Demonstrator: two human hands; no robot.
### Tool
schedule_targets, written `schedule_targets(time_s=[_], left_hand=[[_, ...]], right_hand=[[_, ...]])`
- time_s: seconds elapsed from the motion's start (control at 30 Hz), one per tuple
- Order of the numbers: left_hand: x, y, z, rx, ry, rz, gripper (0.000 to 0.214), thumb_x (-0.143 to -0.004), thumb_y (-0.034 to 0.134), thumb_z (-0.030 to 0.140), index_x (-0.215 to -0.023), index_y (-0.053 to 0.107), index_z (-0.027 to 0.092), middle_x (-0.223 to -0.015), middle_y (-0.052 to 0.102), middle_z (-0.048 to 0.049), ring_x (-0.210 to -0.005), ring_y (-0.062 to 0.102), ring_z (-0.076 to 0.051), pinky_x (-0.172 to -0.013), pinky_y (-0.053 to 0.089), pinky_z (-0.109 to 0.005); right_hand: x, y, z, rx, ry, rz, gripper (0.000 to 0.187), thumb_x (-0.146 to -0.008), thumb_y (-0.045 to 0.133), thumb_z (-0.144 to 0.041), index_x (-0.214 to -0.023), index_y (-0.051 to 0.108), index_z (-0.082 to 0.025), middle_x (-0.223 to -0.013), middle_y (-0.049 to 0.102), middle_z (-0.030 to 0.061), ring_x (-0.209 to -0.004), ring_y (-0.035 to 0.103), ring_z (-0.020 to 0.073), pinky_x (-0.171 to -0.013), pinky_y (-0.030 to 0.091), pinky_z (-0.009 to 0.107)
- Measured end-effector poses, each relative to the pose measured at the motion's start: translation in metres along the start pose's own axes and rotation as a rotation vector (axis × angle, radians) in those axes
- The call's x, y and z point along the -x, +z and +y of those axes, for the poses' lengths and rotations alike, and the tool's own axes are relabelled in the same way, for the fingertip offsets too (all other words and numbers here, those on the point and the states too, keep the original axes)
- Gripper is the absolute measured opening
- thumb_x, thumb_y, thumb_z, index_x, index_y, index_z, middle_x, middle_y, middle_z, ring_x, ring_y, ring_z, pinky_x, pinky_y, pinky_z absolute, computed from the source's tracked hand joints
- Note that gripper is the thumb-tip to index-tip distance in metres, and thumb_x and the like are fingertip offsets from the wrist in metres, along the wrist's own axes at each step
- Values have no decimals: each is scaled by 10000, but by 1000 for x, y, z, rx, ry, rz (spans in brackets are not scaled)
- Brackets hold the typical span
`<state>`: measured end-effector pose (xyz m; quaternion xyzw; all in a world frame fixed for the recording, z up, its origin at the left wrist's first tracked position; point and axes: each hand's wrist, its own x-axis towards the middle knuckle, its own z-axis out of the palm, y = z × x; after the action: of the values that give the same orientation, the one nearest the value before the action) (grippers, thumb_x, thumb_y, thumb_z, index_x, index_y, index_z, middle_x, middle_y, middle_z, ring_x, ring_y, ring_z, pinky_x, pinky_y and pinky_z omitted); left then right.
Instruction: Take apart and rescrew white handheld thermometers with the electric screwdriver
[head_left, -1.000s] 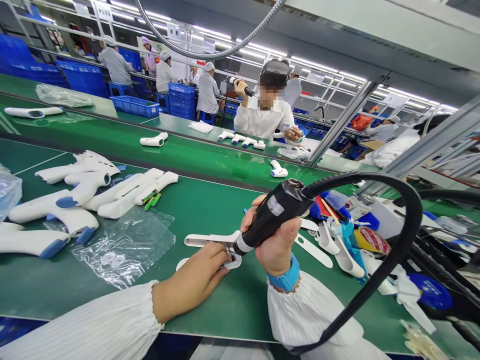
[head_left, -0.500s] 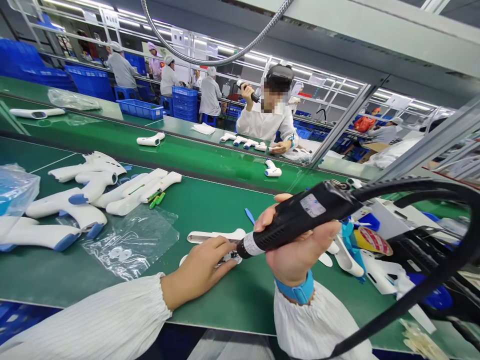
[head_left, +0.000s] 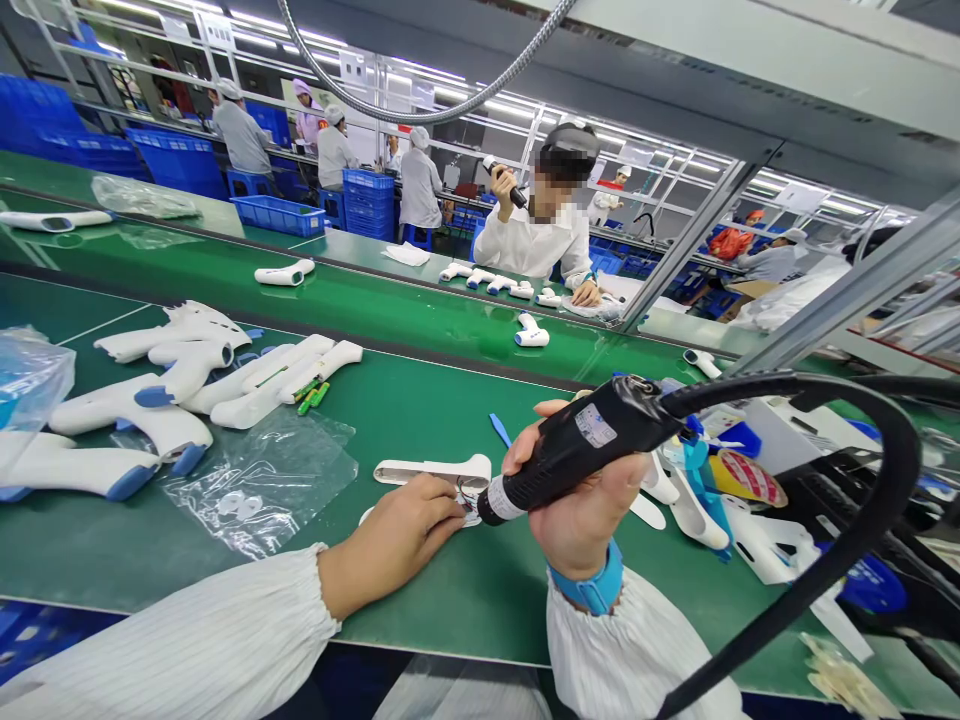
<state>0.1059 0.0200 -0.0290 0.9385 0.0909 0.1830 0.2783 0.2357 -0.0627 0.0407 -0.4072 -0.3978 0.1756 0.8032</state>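
My left hand rests on a white plastic thermometer housing, holding it flat on the green belt. Coloured wires and a small circuit board sit in the housing's head, partly hidden by my fingers. My right hand, with a blue wristband, grips a black electric screwdriver. The screwdriver's nose points down at the head of the housing, right next to my left fingertips. Its bit is hidden.
Finished white thermometers with blue trim and a clear plastic bag lie to the left. A blue pry tool lies beyond my hands. White and blue parts are heaped to the right. The screwdriver's thick black cable loops overhead on the right.
The screwdriver has tilted a little, its rear end swinging up and to the left, and the view has shifted slightly. My left hand stays on the housing.
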Motion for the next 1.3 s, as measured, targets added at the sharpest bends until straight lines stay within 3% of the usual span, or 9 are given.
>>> schedule_targets(time_s=[0.73, 1.07, 1.3], left_hand=[[0, -1, 0, 12, -12, -6, 226, -877, 444, 244, -930, 660, 199, -949, 635, -57, -907, 565, -170, -818, 479, -307], [0, -2, 1, 2, -4, -6, 229, -877, 447, 247, -940, 660, 192, -978, 635, -66, -935, 564, -177, -823, 478, -313], [0, 0, 0, 11, -18, 6, 223, -870, 458, 242, -940, 660, 181, -982, 641, -69, -938, 562, -182, -826, 467, -318]], right_hand=[[-2, -1, -1, -11, 27, 3, 570, -724, 380, -715, -920, 544, -206, -547, 549, -11, -434, 505, 147, -385, 381, 257], [0, 4, 9, -9, 3, -165, 595, -713, 394, -734, -855, 562, -181, -548, 544, -8, -409, 468, 119, -362, 362, 233], [-3, 5, -2, -2, 38, -68, 573, -745, 344, -709, -899, 532, -190, -539, 549, -14, -423, 483, 135, -395, 365, 251]])
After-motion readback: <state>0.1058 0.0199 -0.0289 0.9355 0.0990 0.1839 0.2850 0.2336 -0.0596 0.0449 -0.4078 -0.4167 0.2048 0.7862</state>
